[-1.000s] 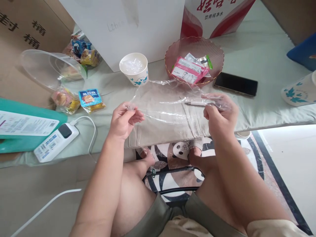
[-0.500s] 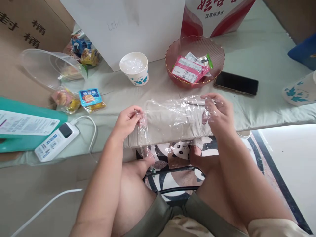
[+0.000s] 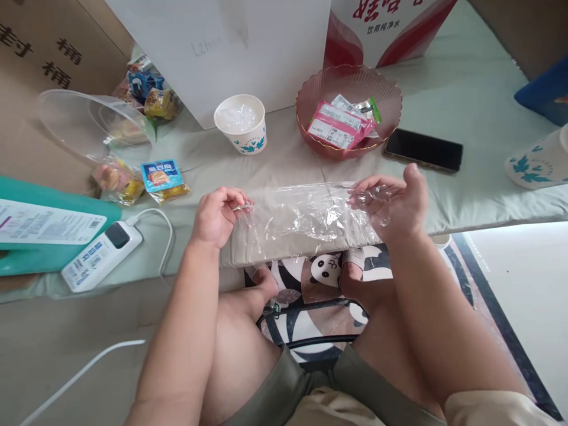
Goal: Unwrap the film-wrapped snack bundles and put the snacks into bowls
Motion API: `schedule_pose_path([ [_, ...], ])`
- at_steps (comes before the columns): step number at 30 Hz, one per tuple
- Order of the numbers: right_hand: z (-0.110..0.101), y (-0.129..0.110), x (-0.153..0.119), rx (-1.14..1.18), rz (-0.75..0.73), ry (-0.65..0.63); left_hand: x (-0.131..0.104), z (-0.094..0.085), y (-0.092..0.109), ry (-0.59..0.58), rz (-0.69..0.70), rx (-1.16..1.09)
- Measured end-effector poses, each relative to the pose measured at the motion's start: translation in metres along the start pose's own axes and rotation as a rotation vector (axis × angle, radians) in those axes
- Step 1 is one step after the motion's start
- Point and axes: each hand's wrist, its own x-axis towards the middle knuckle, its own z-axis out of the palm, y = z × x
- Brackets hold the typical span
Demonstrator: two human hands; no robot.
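A clear plastic bag or film stretches between my two hands over the front edge of the cloth-covered table. My left hand pinches its left end between thumb and fingers. At the other end, my right hand has its thumb raised and its fingers spread, with the film lying over and against the fingers. Behind the film stand a paper cup with clear plastic inside and a pink glass bowl holding several small packets. A black phone lies right of the bowl.
Snack packs, a clear plastic tub, a white power bank with a cable and a green jug are on the left. A second paper cup stands far right. A white box and a red-white box stand behind.
My right hand has opened, its thumb lifting away from the film. My left hand has shifted slightly left. The film's upper edge now runs straighter between the hands.
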Motion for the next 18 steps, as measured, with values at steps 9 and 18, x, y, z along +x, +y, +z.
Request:
schedule_pose_path([
  [9,0.005,0.004,-0.002,-0.317,0.135,-0.075,0.001,0.004,0.002,0.077,-0.079,0.1],
  [18,-0.008,0.015,0.0,-0.864,-0.207,0.137,0.0,0.003,0.008,0.032,-0.117,0.064],
])
